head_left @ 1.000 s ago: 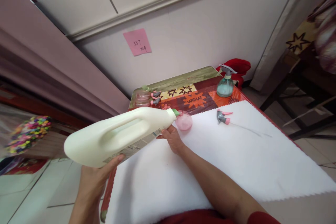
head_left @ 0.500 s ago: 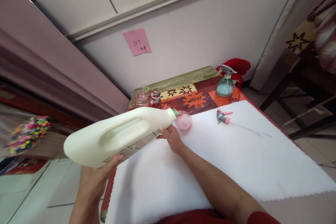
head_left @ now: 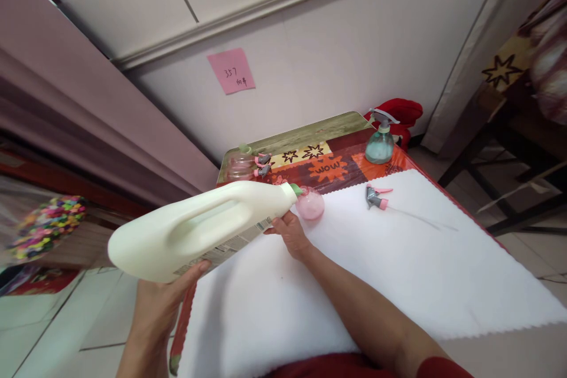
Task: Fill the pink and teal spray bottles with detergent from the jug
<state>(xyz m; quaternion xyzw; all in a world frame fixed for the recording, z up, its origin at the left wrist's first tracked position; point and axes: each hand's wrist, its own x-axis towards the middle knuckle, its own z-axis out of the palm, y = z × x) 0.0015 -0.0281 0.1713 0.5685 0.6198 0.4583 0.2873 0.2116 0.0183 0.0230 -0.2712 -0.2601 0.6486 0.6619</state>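
Jug [head_left: 212, 212]: held tilted; long axis from near-left base to green spout [head_left: 296, 189] at mouth of pink bottle [head_left: 311, 205].
Left hand [head_left: 170, 289]: gripping jug near base.
Right hand [head_left: 290, 233]: gripping jug's neck, nearer pink bottle.
Pink bottle: far part of white mat [head_left: 443, 266], just beyond right hand.
Obscured: jug's underside; most left fingers; any liquid flow.

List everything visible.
table: 1, patterned red, centre
mat: 1, white, on table
handled jug: 1, pale green, centre, tilted
round bottle: 1, pink, at jug's mouth
trigger spray head: 1, grey/pink, on mat
spray bottle: 1, teal, far right
unclear object: 1, red, behind spray bottle
lying spray bottles: 2, pink, far left
note: 1, pink, on wall
curtain: 1, mauve, left
furniture: 1, dark, right
left hand: 1, under jug
right hand: 1, at jug's neck
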